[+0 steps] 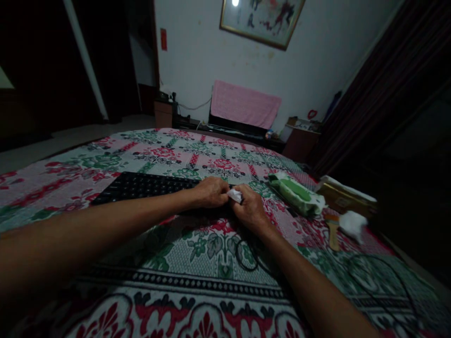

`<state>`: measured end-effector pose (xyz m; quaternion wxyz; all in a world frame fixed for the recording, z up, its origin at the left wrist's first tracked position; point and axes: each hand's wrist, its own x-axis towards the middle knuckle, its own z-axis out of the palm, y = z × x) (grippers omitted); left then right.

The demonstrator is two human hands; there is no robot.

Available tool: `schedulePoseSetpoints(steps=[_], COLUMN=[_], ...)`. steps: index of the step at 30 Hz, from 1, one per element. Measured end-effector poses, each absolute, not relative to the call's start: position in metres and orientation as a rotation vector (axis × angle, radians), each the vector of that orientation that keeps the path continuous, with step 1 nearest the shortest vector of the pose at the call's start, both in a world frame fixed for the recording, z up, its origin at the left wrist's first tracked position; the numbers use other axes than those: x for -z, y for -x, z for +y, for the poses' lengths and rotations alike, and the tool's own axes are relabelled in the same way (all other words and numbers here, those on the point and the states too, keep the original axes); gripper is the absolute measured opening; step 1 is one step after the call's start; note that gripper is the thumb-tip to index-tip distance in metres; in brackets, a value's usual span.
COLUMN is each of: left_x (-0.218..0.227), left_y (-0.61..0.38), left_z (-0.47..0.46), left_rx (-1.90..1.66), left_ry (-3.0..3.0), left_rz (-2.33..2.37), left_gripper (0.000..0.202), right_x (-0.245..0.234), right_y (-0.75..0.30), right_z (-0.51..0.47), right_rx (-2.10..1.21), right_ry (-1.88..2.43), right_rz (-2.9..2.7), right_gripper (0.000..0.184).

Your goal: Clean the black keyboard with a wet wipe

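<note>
A black keyboard [141, 185] lies on the patterned bedspread, its right end partly covered by my hands. My left hand [212, 191] is closed over that end, fingers curled; what they grip is hidden. Close beside it, my right hand [251, 206] is shut on a crumpled white wipe [235, 195], which shows between the two hands and touches my left fingertips. Beneath my right wrist, a black cable [246, 263] loops on the bedspread.
To the right lie a green-and-white pack of wipes [298, 193], a gold box [347, 197], a brush with a wooden handle [333, 234] and a crumpled white tissue [353, 225]. More dark cable [387, 263] curls at the lower right. A pink towel [244, 103] hangs beyond the bed.
</note>
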<state>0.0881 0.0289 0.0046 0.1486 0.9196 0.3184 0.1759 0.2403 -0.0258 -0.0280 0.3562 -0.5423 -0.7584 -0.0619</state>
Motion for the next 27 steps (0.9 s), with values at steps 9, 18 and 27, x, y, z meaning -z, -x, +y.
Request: schedulePoseSetpoints(steps=[9, 18, 27], left_x=[-0.015, -0.014, 0.001], left_y=[-0.100, -0.090, -0.092], left_z=[0.035, 0.023, 0.012], left_rx=[-0.571, -0.776, -0.890], left_ry=[-2.679, -2.075, -1.688], left_rz=[0.979, 1.135, 0.787], left_gripper=[0.026, 0.030, 0.037], right_x=[0.022, 0.019, 0.015], right_y=[-0.247, -0.234, -0.231], right_z=[-0.022, -0.026, -0.032], right_rx=[0.171, 0.295, 0.005], right_ry=[1.447, 1.306, 1.257], right_rz=[-1.814, -1.880, -1.849], right_gripper=[0.022, 0.025, 0.028])
